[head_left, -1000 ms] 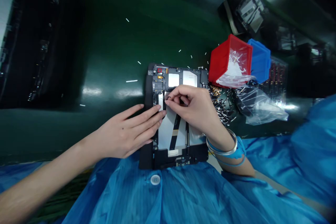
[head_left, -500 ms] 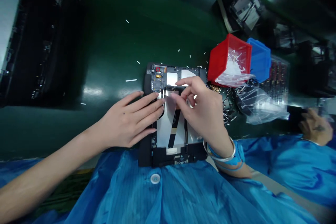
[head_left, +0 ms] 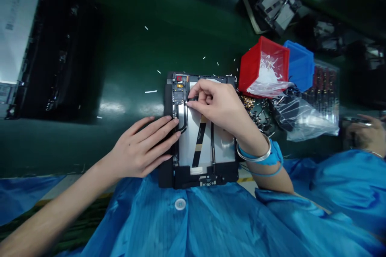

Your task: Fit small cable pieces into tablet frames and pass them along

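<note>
An opened tablet [head_left: 223,148] lies in front of me, its battery and circuit parts bare. A black flex cable [head_left: 199,142] slants across the silver battery, and a thin black cable [head_left: 185,116] runs down the left side and curves at its lower end. My left hand [head_left: 147,144] rests flat with fingers stretched over the tablet's left edge, the fingertips close to that curve. My right hand [head_left: 217,104] is pinched above the upper left of the battery, thumb and index fingertips at the thin black cable, which they appear to grip.
Right of the tablet stand a red bin [head_left: 251,68] with small white strips and a blue bin [head_left: 301,66]. Nearby lie a plastic bag [head_left: 310,120] and loose metal parts [head_left: 261,114]. More tablets [head_left: 276,6] stand behind. Far right, a co-worker's hand [head_left: 368,134] shows.
My right hand has shifted left across the battery to the thin black cable, its fingertips closing. My left hand has slid slightly down and left.
</note>
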Tool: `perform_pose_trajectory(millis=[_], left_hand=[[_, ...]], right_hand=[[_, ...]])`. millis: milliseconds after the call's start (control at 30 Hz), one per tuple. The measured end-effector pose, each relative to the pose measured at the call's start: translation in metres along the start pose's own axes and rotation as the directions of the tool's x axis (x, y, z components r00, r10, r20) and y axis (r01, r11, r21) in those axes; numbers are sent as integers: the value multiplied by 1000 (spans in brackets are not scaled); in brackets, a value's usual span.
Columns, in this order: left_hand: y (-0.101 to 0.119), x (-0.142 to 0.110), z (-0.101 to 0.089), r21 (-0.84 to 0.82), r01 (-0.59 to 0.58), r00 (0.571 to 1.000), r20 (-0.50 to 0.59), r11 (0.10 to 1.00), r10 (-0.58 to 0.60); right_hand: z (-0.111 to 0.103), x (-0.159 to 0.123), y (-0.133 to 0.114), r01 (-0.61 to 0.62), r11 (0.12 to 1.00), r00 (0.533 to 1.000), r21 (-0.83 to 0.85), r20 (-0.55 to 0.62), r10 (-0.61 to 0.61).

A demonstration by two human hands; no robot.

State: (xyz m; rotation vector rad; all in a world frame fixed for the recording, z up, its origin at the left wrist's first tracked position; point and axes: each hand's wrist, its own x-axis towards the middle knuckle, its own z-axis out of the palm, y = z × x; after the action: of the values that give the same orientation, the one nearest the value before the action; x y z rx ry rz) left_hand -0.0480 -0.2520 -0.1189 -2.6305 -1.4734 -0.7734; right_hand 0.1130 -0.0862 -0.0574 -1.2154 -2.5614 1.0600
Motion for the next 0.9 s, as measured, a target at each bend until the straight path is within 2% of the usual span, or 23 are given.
perform_pose_trajectory(millis=[100, 233, 367, 567, 733, 900], left_hand=[[-1, 0, 0, 15, -18, 1000, 12, 1000, 18], [-3, 3, -1, 24, -33, 999, 28, 999, 32], [-5, 6, -2, 23, -45, 999, 27, 999, 44], [-6, 7, -3, -17, 1, 999, 50, 1000, 0], [-8, 11, -3, -49, -72, 992, 99, 996, 76], [-10, 12, -3, -71, -80, 991, 101, 994, 87]], right_hand=[[-1, -1, 3, 9, 994, 1000, 109, 5, -9], [-4, -5, 6, 19, 954, 997, 299, 71, -41], [-8, -11, 1, 39, 935, 995, 353, 70, -68], [-6, -10, -1, 45, 945, 998, 323, 27, -57], [0, -1, 4, 5, 974, 999, 229, 30, -12], [0, 3, 2, -12, 984, 999, 178, 40, 5]])
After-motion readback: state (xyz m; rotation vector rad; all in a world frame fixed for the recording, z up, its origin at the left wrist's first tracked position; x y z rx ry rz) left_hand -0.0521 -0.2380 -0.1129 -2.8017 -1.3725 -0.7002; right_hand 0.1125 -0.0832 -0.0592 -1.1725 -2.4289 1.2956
